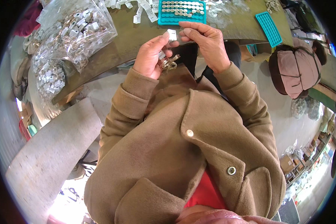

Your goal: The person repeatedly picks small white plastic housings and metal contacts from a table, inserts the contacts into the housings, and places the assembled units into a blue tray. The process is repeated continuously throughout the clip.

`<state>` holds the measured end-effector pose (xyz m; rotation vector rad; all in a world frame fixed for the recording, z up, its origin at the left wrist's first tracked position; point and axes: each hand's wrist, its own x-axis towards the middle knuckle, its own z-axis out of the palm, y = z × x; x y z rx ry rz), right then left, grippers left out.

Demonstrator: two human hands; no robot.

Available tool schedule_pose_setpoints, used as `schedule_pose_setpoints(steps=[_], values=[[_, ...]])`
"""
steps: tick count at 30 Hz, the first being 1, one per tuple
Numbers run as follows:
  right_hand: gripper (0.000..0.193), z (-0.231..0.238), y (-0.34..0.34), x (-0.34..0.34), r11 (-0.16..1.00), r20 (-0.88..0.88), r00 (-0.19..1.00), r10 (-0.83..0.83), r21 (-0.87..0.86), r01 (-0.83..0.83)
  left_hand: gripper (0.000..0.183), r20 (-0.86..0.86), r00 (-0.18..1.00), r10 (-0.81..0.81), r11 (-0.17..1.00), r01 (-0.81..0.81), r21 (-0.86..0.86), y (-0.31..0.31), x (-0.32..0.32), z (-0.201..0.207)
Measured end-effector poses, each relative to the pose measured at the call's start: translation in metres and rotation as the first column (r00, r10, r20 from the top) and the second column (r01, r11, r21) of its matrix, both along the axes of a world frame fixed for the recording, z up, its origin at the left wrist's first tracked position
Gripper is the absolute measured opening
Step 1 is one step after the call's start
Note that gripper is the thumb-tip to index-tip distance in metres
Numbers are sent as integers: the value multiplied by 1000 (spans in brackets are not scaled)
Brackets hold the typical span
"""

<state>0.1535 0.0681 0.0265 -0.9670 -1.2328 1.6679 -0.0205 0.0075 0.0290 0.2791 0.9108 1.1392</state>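
My left hand (150, 56) is closed on a small white plastic case (172, 35), held upright between thumb and fingers. Shiny brass-coloured metal pieces (171, 63) dangle below that hand, their kind too small to tell. Close by on the right, my right hand (211, 44) has its thumb and forefinger pinched together; whatever lies between them is hidden. Just beyond both hands, a teal tray (161, 21) holds rows of small round silvery discs (177, 6). Several loose white cases (137, 18) lie on the table to the left of the tray.
A clear plastic bag (107, 23) full of white cases and metal pieces covers the table's left side. More white cases (50, 79) heap at its edge. Another teal tray (268, 30) lies at the table's right end. A padded pink seat (298, 69) stands beyond it.
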Motion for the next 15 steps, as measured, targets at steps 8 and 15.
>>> schedule_pose_setpoints(steps=[8, 15], values=[[8, 8, -3, -5, 967, 163, 986, -14, 252, -28, 22, -41, 999, -3, 999, 5, 46, 4, 2, 4], [6, 12, 4, -8, 744, 236, 964, -125, 665, -66, 26, 332, 940, -75, 995, 50, 82, 6, 0, 2]])
